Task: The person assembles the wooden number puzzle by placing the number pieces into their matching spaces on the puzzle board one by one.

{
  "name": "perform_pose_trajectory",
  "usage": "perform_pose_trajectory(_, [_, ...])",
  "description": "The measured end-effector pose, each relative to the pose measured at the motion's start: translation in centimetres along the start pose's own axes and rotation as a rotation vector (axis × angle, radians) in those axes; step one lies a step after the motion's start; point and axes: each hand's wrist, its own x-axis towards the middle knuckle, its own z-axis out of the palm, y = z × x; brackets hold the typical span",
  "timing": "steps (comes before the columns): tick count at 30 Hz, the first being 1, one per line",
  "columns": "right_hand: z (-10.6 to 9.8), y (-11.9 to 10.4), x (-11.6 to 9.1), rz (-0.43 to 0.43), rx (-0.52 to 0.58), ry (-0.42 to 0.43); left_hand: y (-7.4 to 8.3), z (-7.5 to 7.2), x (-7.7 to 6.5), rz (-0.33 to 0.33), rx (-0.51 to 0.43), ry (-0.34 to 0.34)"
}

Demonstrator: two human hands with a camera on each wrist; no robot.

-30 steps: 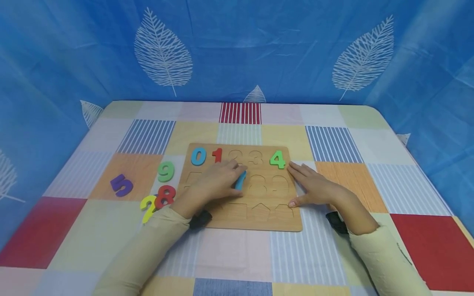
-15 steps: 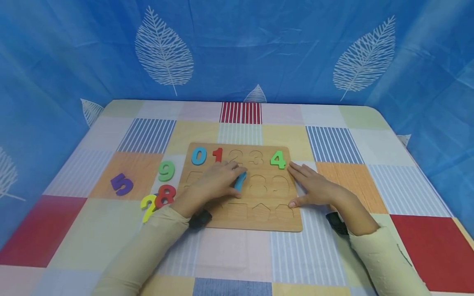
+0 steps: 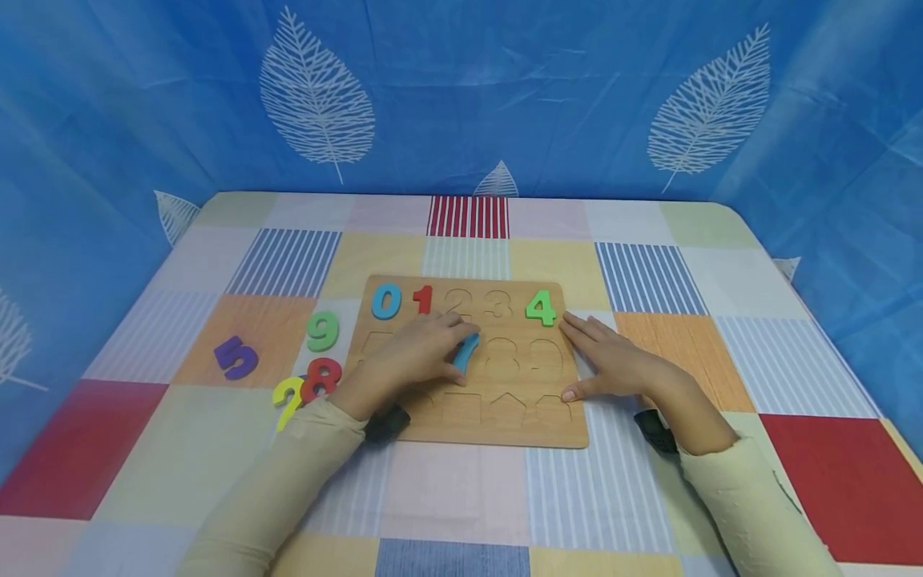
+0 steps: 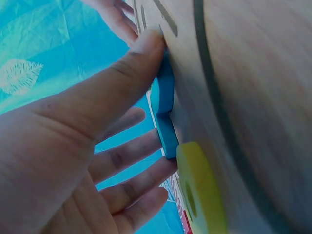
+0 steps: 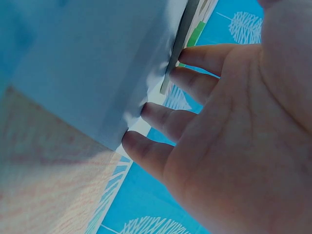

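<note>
My left hand point(image 3: 414, 357) lies over the left half of a wooden number puzzle board point(image 3: 433, 429). Between its thumb and fingers it pinches a blue number 7 point(image 3: 466, 353), partly covered by the hand. The left wrist view has the thumb on one end of that blue 7 point(image 4: 165, 92) and fingertips near the other. Just beyond it, a yellow piece with a hole point(image 4: 200, 185) is on the board; the hand hides it from the head view. My right hand point(image 3: 613, 361) rests at the board's right edge, fingers extended and thumb on the wood.
A blue 0 point(image 3: 386, 301), a red 1 point(image 3: 422, 299) and a green 4 point(image 3: 541, 308) sit along the board's back row. Left of the board lie a green 9 point(image 3: 322, 331), a red 8 point(image 3: 320, 378), a yellow number point(image 3: 287, 397) and a purple 5 point(image 3: 235, 357) on the patchwork cloth.
</note>
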Motion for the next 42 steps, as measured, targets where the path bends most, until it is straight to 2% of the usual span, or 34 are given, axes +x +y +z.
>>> perform_pose_trajectory(5, [0.0, -0.2, 0.3, -0.002, 0.003, -0.004, -0.3, -0.2, -0.3, 0.004, -0.001, -0.004])
perform_pose_trajectory(12, [-0.2, -0.5, 0.6, 0.000, 0.006, -0.013, -0.9, -0.3, -0.6, -0.036, -0.030, -0.027])
perform_pose_trajectory(19, [-0.2, -0.7, 0.8, -0.015, 0.016, -0.018, -1.3, -0.2, -0.7, -0.034, -0.019, -0.028])
perform_pose_trajectory(22, [-0.2, -0.7, 0.9, -0.015, 0.018, -0.021, -1.4, -0.6, -0.9, -0.037, -0.036, -0.022])
perform_pose_trajectory(26, [-0.3, -0.8, 0.9, -0.006, 0.020, -0.023, -2.1, -1.9, -1.6, -0.092, -0.097, 0.008])
perform_pose_trajectory(33, [-0.5, -0.9, 0.5, 0.001, 0.027, -0.030, -4.5, -4.4, -3.5, -0.194, -0.106, 0.082])
perform_pose_trajectory(37, [-0.5, -0.9, 0.3, -0.004, 0.028, -0.028, -6.2, -5.2, -4.7, -0.297, -0.200, 0.067])
perform_pose_trajectory(42, [-0.3, -0.7, 0.2, 0.004, 0.024, -0.023, -8.4, -5.6, -6.1, -0.402, -0.266, 0.018])
